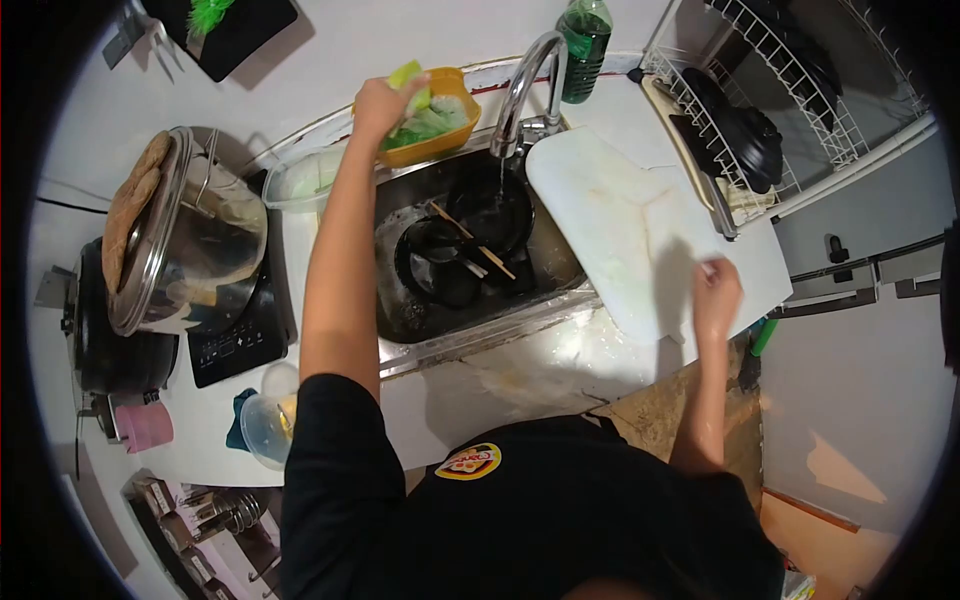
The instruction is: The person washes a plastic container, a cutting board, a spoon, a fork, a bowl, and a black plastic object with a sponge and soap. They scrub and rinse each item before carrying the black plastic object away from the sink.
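Note:
My left hand (378, 108) is closed on a yellow-green sponge (410, 82) above a yellow tub (420, 152) with wet, soapy green material in it. Near the right end of the counter, my right hand (717, 300) is curled closed; whatever may be inside its fingers is hidden. Beside it lies a large white cutting board (610, 210), reaching over the sink's right edge. Water runs from the chrome faucet (512, 105) into the sink (400, 325), where dark bowls (505, 215), a black ladle-like utensil (435, 240) and wooden chopsticks (490, 250) sit.
A big steel pot (225, 235) stands left on a black cooktop (238, 345). Behind the faucet is a bottle of green liquid (585, 55). A wire dish rack (785, 185) with black dishes fills the back right. A clear container (262, 430) is at the front left.

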### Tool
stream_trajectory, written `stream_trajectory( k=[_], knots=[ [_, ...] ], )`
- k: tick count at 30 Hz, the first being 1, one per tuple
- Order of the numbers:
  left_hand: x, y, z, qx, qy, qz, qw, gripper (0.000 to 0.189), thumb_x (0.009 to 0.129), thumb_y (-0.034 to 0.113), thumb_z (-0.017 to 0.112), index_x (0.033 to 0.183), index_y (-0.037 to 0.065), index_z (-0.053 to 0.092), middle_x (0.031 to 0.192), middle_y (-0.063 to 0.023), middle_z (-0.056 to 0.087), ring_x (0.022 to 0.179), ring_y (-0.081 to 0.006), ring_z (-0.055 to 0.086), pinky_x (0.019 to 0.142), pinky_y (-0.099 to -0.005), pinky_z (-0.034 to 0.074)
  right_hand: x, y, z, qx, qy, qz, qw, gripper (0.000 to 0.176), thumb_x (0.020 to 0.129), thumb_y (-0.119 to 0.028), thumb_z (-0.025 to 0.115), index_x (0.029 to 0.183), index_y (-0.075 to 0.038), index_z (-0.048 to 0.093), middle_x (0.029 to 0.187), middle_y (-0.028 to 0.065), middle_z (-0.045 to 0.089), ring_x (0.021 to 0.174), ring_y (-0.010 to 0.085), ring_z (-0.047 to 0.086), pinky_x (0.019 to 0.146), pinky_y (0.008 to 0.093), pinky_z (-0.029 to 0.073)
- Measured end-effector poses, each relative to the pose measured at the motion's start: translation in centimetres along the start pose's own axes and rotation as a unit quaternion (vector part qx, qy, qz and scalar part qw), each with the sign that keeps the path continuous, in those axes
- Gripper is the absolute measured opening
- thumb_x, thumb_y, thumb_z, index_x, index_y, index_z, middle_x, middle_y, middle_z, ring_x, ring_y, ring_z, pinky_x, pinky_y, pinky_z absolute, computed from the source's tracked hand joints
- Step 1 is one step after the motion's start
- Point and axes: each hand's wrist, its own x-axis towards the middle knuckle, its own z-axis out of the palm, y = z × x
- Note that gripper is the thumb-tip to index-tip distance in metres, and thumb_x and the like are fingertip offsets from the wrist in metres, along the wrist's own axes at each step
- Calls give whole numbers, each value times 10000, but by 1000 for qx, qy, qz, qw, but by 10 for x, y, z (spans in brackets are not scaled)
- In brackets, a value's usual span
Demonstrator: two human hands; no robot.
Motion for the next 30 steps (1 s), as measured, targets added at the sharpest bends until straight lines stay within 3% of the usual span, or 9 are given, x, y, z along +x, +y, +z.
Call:
stream_trajectory(
  k=[3, 5, 7, 11, 14, 17, 22, 28, 30],
  knots=[
    [-37, 19, 9, -19, 28, -37, 999, 628, 801, 563, 550, 642, -42, 602, 510, -121, 571, 477, -244, 574, 472, -369, 446, -15, -92, 79, 219, -130, -151, 955, 97, 762, -8, 534, 834, 3, 598, 793, 160, 603, 689, 284, 586, 624, 365, 469],
    [-59, 9, 31, -134, 38, -19, 990, 636, 820, 559, 524, 654, -52, 592, 524, -139, 565, 490, -253, 561, 485, -384, 432, -28, -143, 134, 50, -251, -399, 881, 157, 754, -55, 504, 866, -36, 613, 798, 119, 563, 902, 271, 545, 771, 348, 453],
    [-96, 18, 40, -217, 63, -10, 974, 643, 863, 546, 454, 696, -63, 574, 592, -194, 566, 570, -293, 563, 547, -405, 422, -48, -165, 197, 4, -280, -426, 860, 199, 791, -111, 491, 925, -41, 620, 923, 125, 562, 987, 266, 524, 826, 341, 437],
    [-130, -23, 54, -174, 83, 14, 981, 535, 926, 451, 371, 812, -24, 588, 577, -161, 532, 540, -289, 509, 559, -389, 411, -55, -196, 225, -159, -394, -407, 809, 245, 818, -109, 477, 1007, -33, 613, 1038, 151, 550, 1015, 307, 538, 832, 392, 453],
    [-141, -51, 39, -277, -52, -25, 959, 394, 930, 371, 422, 1079, 45, 586, 883, -140, 582, 832, -232, 499, 758, -334, 381, -44, -199, 220, -121, -455, -364, 804, 277, 824, -131, 488, 1049, -6, 593, 1063, 198, 567, 1016, 327, 556, 838, 421, 456],
    [-146, -75, 61, 13, 109, 136, 985, 354, 915, 334, 459, 1114, 69, 584, 811, -159, 538, 795, -250, 442, 756, -356, 358, -21, -207, 169, -38, -564, -264, 781, 309, 828, -161, 508, 1075, 17, 560, 1007, 227, 591, 961, 344, 580, 822, 415, 458],
    [-196, 8, 80, -10, 178, 176, 968, 227, 789, 293, 611, 762, 67, 617, 710, -122, 505, 722, -306, 520, 651, -413, 412, -36, -163, 138, 239, -513, -201, 799, 341, 851, -211, 514, 1063, 56, 531, 996, 281, 579, 993, 421, 532, 838, 434, 433],
    [-151, -8, 77, -172, 157, 24, 972, 277, 687, 250, 613, 556, 19, 535, 534, -156, 519, 519, -361, 519, 531, -443, 404, -45, -152, 77, 169, -457, -231, 842, 329, 897, -237, 487, 1056, 49, 504, 942, 305, 565, 936, 446, 528, 772, 454, 431],
    [-166, 15, 84, -60, 150, 88, 983, 267, 672, 262, 619, 581, 22, 544, 572, -164, 526, 550, -361, 529, 551, -444, 410, -39, -141, 83, 168, -442, -250, 845, 320, 889, -238, 501, 1044, 41, 518, 898, 294, 578, 897, 444, 545, 743, 456, 439]
  ],
)
